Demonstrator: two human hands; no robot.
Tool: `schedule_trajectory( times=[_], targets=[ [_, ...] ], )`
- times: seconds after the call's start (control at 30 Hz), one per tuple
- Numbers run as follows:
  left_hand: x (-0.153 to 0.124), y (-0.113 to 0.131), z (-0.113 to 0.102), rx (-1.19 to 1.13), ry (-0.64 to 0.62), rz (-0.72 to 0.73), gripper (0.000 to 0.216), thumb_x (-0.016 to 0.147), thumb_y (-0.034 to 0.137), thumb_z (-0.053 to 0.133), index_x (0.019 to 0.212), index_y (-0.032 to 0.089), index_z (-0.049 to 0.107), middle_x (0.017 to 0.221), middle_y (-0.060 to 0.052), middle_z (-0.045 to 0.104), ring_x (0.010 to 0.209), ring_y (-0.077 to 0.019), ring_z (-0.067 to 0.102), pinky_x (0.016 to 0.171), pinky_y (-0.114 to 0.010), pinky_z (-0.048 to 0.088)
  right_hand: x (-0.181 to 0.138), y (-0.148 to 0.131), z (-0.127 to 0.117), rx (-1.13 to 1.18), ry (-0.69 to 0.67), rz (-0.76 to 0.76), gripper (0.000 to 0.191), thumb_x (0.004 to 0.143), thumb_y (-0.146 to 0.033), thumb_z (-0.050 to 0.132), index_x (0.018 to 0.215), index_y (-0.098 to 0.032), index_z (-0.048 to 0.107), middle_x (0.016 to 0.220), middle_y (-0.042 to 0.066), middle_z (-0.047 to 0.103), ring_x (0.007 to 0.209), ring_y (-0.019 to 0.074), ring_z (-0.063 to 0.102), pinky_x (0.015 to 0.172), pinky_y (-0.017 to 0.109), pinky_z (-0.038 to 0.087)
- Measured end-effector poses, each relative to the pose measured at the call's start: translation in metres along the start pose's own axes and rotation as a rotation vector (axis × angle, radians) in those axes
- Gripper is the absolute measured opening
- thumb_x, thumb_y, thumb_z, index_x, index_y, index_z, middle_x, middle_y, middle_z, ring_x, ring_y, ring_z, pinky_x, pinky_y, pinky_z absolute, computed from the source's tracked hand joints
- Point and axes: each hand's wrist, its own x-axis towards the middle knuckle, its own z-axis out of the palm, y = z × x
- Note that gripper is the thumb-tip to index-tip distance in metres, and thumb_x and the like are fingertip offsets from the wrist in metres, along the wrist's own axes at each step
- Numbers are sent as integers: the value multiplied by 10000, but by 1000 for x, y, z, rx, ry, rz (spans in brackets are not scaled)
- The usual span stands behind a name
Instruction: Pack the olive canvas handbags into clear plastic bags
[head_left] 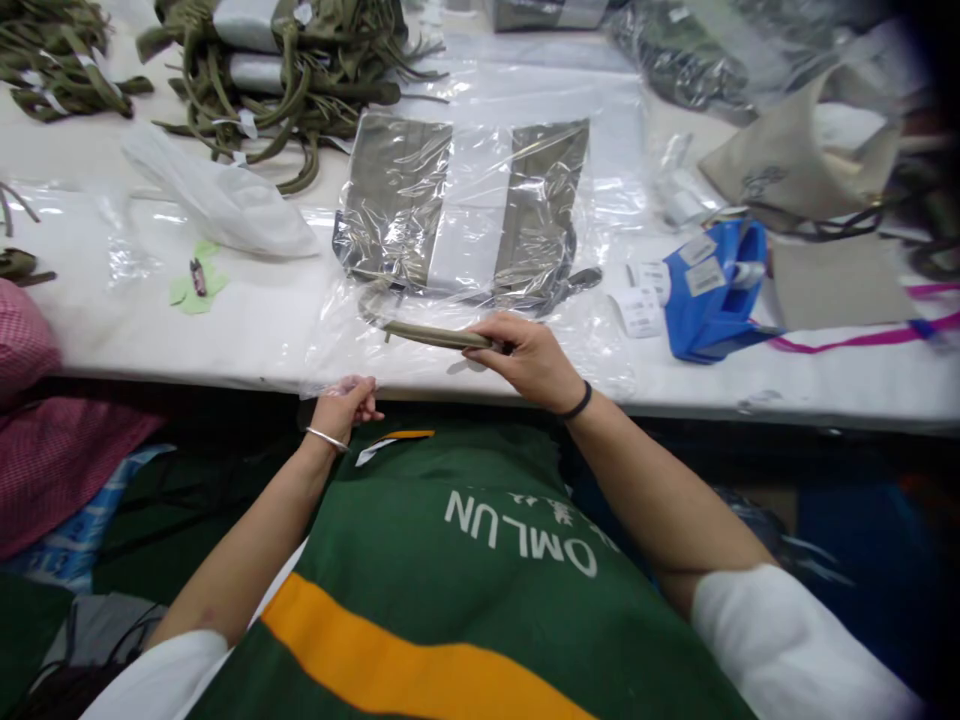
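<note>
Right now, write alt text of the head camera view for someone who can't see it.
The right hand grips an olive strap at a clear plastic bag holding a folded olive-and-white item; the left hand pinches the bag's near edge. The bag lies on a white table, a blue pouch to its right.

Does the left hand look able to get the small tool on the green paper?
Likely yes: only bare table lies between left hand and small tool, but it pinches the plastic bag.
</note>
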Motion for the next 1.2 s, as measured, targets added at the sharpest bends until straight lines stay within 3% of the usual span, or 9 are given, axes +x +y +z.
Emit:
schedule_trajectory(
  times=[0.17, 0.37, 0.47, 0.67, 0.77, 0.83, 0.97, 1.07, 1.2],
  targets=[
    [-2, -10, -23, 440, -85, 110, 469, 755, 626, 675, 749, 162, 610, 560, -17, 650, 454, -123, 576, 489, -231, 444, 3, 2, -4, -176, 256, -131, 236, 947, -291, 602, 1156, -277, 710, 1121, 38, 705, 1005, 209, 627, 897, 362, 493],
    [-1, -21, -34, 420, -129, 74, 463, 780, 616, 657, 756, 154, 637, 621, -40, 679, 507, -136, 599, 560, -259, 464, -57, 56, 57, -448, -314, -257, 386, 956, -382, 595, 1332, -298, 618, 1379, 59, 618, 1261, 247, 551, 1049, 421, 432],
    [2, -27, -33, 318, -134, -24, 494, 728, 628, 700, 758, 138, 649, 644, -61, 688, 525, -138, 599, 566, -262, 464, -72, 70, 67, -494, -375, -178, 394, 991, -355, 535, 1379, -299, 576, 1430, 57, 576, 1326, 243, 516, 1107, 440, 390],
    [-13, -21, -57, 353, -222, -204, 581, 673, 701, 709, 782, 131, 678, 676, -87, 709, 559, -167, 635, 596, -292, 500, -74, 68, 42, -448, -245, -96, 459, 965, -343, 575, 1409, -228, 554, 1456, 99, 545, 1423, 281, 408, 1152, 506, 361],
    [-36, 17, -75, 570, -406, -288, 609, 697, 743, 660, 795, 144, 710, 666, -97, 713, 522, -206, 640, 566, -337, 514, -108, 71, 11, -474, -22, 27, 457, 956, -319, 571, 1398, -201, 562, 1443, 108, 555, 1459, 305, 345, 1160, 554, 347],
    [-48, 51, -73, 624, -404, -141, 595, 750, 737, 610, 878, 170, 734, 720, -89, 726, 544, -213, 648, 593, -362, 537, -142, 71, -14, -486, 175, 143, 416, 964, -308, 543, 1356, -181, 594, 1383, 122, 601, 1393, 298, 449, 1133, 524, 398],
    [-25, 107, -15, 698, -185, 484, 465, 814, 631, 619, 1011, 224, 725, 920, -66, 733, 871, -242, 685, 874, -394, 553, -191, 70, -53, -478, 573, 384, 297, 954, -373, 548, 1132, -188, 697, 1133, 116, 708, 1054, 247, 667, 981, 426, 520],
    [34, 115, 55, 850, -249, 918, 375, 884, 489, 600, 1090, 195, 708, 1113, -98, 692, 1085, -250, 623, 1027, -421, 479, -190, 77, -70, -469, 865, 502, 390, 906, -468, 582, 1131, -161, 669, 1101, 132, 680, 970, 234, 660, 852, 379, 552],
    [114, 97, 130, 1122, -392, 1185, 438, 890, 258, 605, 1318, 163, 612, 1458, -155, 512, 1400, -309, 404, 1170, -514, 311, -166, 101, -74, -184, 788, 744, 678, 809, -557, 624, 1299, -90, 584, 992, 129, 689, 832, 224, 667, 728, 350, 551]
  ],
)
